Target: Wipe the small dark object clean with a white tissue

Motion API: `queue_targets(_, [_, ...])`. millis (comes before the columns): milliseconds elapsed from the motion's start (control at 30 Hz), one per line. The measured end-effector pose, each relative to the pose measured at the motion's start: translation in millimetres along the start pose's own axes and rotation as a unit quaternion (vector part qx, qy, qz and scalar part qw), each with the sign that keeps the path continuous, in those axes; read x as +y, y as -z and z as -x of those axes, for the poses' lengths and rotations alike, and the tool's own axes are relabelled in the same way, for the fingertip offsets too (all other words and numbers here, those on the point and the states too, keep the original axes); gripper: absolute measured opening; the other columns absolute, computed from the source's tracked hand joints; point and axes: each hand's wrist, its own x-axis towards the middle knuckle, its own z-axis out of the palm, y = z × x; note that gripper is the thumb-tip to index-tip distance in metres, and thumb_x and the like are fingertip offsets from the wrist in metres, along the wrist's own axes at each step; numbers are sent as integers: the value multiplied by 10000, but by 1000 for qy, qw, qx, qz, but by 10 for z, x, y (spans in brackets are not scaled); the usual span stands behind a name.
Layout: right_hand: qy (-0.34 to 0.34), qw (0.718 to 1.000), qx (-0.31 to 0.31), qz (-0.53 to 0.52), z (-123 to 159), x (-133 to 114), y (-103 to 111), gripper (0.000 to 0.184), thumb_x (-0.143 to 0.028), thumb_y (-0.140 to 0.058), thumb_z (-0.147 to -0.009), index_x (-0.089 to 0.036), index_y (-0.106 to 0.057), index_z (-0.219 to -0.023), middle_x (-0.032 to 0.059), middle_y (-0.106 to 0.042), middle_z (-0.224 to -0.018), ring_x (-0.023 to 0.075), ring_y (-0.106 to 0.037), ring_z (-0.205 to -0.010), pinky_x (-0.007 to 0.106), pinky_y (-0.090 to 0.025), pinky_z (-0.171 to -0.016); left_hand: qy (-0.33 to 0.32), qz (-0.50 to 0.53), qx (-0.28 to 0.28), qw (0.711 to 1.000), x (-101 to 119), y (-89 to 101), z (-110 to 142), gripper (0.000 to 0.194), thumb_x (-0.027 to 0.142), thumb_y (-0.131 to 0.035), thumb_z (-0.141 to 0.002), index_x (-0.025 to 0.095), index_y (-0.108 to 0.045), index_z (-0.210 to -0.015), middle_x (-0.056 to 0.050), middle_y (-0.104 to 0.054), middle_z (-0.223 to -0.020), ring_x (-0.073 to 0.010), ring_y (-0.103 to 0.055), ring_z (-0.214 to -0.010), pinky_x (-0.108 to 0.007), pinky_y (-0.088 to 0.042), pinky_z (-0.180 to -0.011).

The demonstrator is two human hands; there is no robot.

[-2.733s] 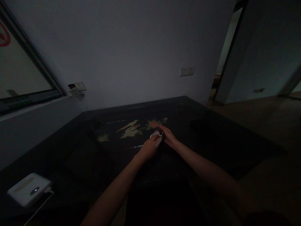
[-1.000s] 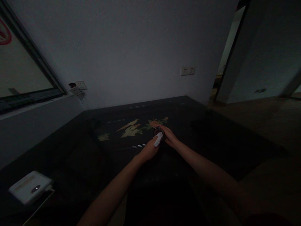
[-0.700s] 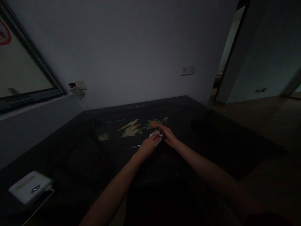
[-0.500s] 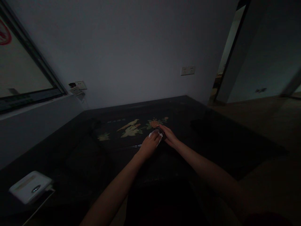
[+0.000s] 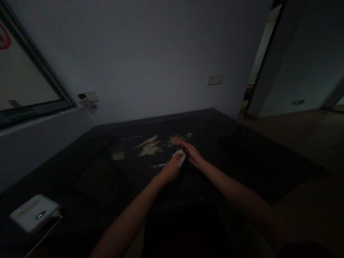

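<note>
White, crumpled sheet (image 5: pixel 182 159) pinched in my left hand (image 5: pixel 172 168), mid-frame; my right hand (image 5: pixel 194 156) grips a dark object (image 5: pixel 180 147), shape unclear; glossy black surface (image 5: pixel 205 125) below.

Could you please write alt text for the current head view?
A left hand holds a white cloth or tissue at a small dark object in the right hand, over a black table decorated with a bird and flowers, in dim light. A white box with a cable sits lower left.

Bare forearms (image 5: pixel 137 208) stretch forward and converge, the left hand (image 5: pixel 172 169) and right hand (image 5: pixel 194 154) curled close together.
</note>
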Motion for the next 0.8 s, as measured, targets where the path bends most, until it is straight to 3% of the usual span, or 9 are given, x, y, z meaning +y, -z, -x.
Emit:
queue_targets(133, [-4,1000,-2,9,13,-5,7,343,-470,-760,-633,-206,-721,-849,23,-720,-768,183,-634,-750,291,-462,-710,-16,126,36,991,-26,-32,-16,553,61,-409,-794,98,-400,-1345,-181,-441,-1400,-251,-372,-1335,-467,-268,-1131])
queue_targets(333, [0,1000,12,0,-16,20,12,307,-434,-766,-629,-206,-725,-831,18,-725,-795,174,-634,-753,273,-461,-706,16,233,52,971,-41,-51,-25,608,40,-397,-756,99,-386,-1361,-147,-463,-1404,-237,-411,-1315,-463,-274,-1131])
queue_targets(533, [-8,1000,-5,-1,-18,17,17,312,-447,-749,-649,-209,-713,-847,13,-714,-745,175,-637,-716,290,-471,-698,-42,112,44,992,-103,-62,-1,564,65,-397,-813,125,-377,-1373,-163,-424,-1424,-245,-366,-1343,-477,-276,-1132])
queue_targets(800, [2,1000,-1,-1,-15,16,20,290,-431,-763,-629,-212,-716,-812,3,-716,-803,163,-630,-769,266,-464,-707,-69,-46,14,996,-181,23,-5,422,120,-434,-866,139,-468,-1287,-176,-492,-1321,-244,-472,-1241,-454,-415,-1039])
